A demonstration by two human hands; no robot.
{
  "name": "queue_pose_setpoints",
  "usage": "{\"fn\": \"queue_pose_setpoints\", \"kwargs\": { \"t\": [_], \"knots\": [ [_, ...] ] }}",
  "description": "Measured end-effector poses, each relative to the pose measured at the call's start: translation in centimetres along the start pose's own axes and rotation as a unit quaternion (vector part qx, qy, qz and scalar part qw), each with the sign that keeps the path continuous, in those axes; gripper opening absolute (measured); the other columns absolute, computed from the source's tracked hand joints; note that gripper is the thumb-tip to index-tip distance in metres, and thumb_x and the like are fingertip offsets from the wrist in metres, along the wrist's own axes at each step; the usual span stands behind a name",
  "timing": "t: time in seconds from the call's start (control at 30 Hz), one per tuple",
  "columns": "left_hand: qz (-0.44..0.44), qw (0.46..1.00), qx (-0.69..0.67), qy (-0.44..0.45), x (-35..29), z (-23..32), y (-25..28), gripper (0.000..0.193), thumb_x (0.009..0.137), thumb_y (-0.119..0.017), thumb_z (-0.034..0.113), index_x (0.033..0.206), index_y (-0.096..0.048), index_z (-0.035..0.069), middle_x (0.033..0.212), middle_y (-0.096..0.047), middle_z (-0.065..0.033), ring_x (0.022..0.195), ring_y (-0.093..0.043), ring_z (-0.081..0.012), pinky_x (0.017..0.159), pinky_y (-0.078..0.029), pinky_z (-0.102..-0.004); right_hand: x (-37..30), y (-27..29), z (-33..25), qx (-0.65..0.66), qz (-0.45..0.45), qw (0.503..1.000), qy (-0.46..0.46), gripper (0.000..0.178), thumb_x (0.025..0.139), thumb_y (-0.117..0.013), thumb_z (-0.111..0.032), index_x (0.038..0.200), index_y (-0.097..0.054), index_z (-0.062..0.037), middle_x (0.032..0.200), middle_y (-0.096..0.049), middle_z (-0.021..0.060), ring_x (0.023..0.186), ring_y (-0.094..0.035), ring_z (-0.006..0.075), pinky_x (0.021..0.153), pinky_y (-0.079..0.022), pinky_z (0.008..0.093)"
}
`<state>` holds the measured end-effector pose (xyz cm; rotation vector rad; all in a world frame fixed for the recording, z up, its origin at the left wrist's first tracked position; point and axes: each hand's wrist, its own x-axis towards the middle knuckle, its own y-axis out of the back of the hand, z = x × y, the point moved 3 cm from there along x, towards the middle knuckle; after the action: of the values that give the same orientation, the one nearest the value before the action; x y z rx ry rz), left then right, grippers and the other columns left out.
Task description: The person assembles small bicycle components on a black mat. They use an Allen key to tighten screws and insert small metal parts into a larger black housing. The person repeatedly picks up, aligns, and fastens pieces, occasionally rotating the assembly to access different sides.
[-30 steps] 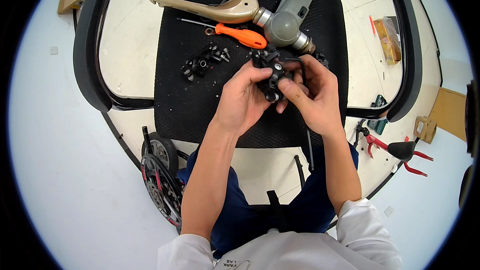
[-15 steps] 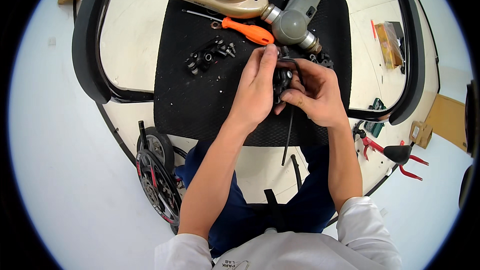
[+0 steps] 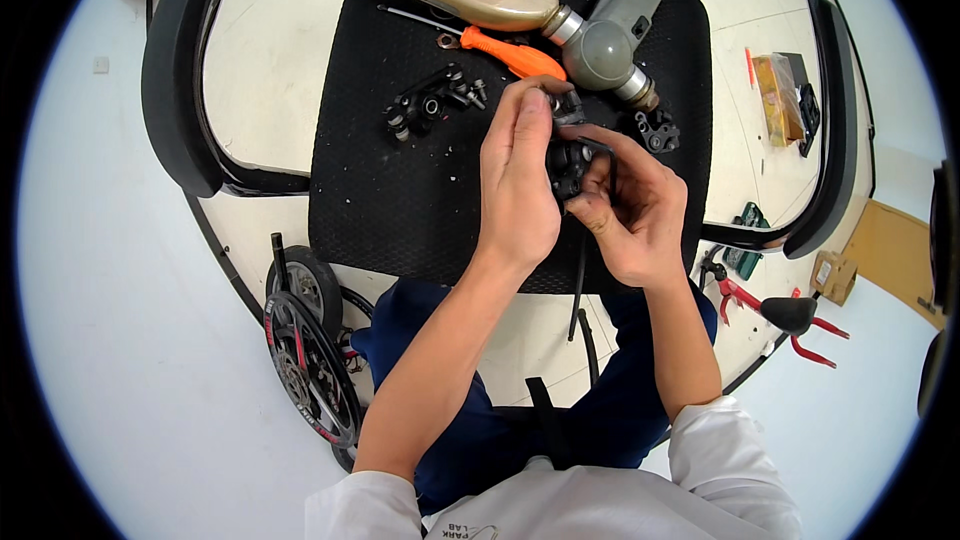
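Over the front of the black chair seat (image 3: 400, 210), my left hand (image 3: 518, 175) is closed round a black brake caliper (image 3: 568, 168), its thumb pointing up along the side. My right hand (image 3: 640, 205) curls in from the right, its thumb and fingers closed on a black L-shaped hex key (image 3: 612, 168) against the caliper. Some of its fingers, and the key's tip, are hidden. A thin black cable (image 3: 578, 290) hangs below the hands. Left on the seat lies a cluster of black metal parts with bolts (image 3: 432, 105); another black part (image 3: 656, 130) lies right of the hands.
A beige fork (image 3: 450, 2), an orange-handled screwdriver (image 3: 515, 54) and a grey tube joint (image 3: 600, 55) lie across the seat's back. Armrests (image 3: 175, 70) flank it. On the floor are wheels (image 3: 310, 360), a red frame (image 3: 740, 292), a green case (image 3: 746, 240) and a yellow box (image 3: 778, 100).
The view has shifted slightly, so the seat and its things appear further right. Both hands keep hold; the right hand and hex key have turned a little against the caliper.
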<state>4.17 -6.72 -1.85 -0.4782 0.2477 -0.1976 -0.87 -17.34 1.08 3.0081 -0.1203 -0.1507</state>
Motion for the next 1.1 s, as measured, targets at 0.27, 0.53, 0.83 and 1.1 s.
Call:
{"fn": "queue_pose_setpoints", "kwargs": {
  "t": [0.27, 0.53, 0.83, 1.1],
  "knots": [
    [-0.053, 0.992, -0.081, 0.075, -0.1, 0.7, -0.1, 0.039, 0.104, -0.034, 0.036, 0.119, -0.051, 0.004, 0.088, -0.06, -0.0053, 0.075, -0.058, -0.0095, 0.068, -0.049, -0.0243, 0.2, 0.8, -0.8, -0.019, -0.029, 0.999, 0.013, 0.049, 0.074, -0.075, 0.003, 0.12, -0.06, 0.0029, 0.065, -0.043, -0.0051, 0.057, -0.036, 0.0014, 0.054, -0.03, 0.0156],
    [-0.11, 0.956, -0.204, 0.178, 0.2, 0.2, -0.8, 0.041, 0.103, -0.03, 0.035, 0.123, -0.049, 0.005, 0.072, -0.055, -0.0059, 0.056, -0.051, -0.0144, 0.05, -0.039, -0.0242, -0.3, 3.5, -1.7, 0.009, 0.029, 0.999, -0.035, 0.015, 0.099, -0.046, -0.01, 0.099, -0.056, 0.0011, 0.065, -0.056, 0.0021, 0.054, -0.045, 0.0052, 0.052, -0.037, 0.0218],
    [-0.096, 0.958, -0.17, 0.21, 0.2, -0.2, -1.2, 0.041, 0.103, -0.034, 0.036, 0.121, -0.052, 0.003, 0.077, -0.053, -0.0029, 0.056, -0.049, -0.009, 0.046, -0.039, -0.022, -0.3, 3.2, -2.9, -0.16, -0.04, 0.985, 0.054, 0.011, 0.092, -0.052, -0.001, 0.1, -0.058, 0.0018, 0.073, -0.062, 0.0105, 0.066, -0.063, 0.0224, 0.059, -0.048, 0.0291],
    [-0.118, 0.94, -0.145, 0.285, -0.1, -0.7, -0.1, 0.043, 0.103, -0.034, 0.035, 0.119, -0.053, 0.0, 0.077, -0.056, -0.0056, 0.053, -0.047, -0.0109, 0.044, -0.035, -0.0231, -0.1, 3.7, -2.7, -0.329, -0.079, 0.933, 0.122, 0.021, 0.082, -0.063, 0.0, 0.102, -0.061, -0.0033, 0.08, -0.066, 0.014, 0.071, -0.066, 0.0311, 0.061, -0.052, 0.0358]
  ]
}}
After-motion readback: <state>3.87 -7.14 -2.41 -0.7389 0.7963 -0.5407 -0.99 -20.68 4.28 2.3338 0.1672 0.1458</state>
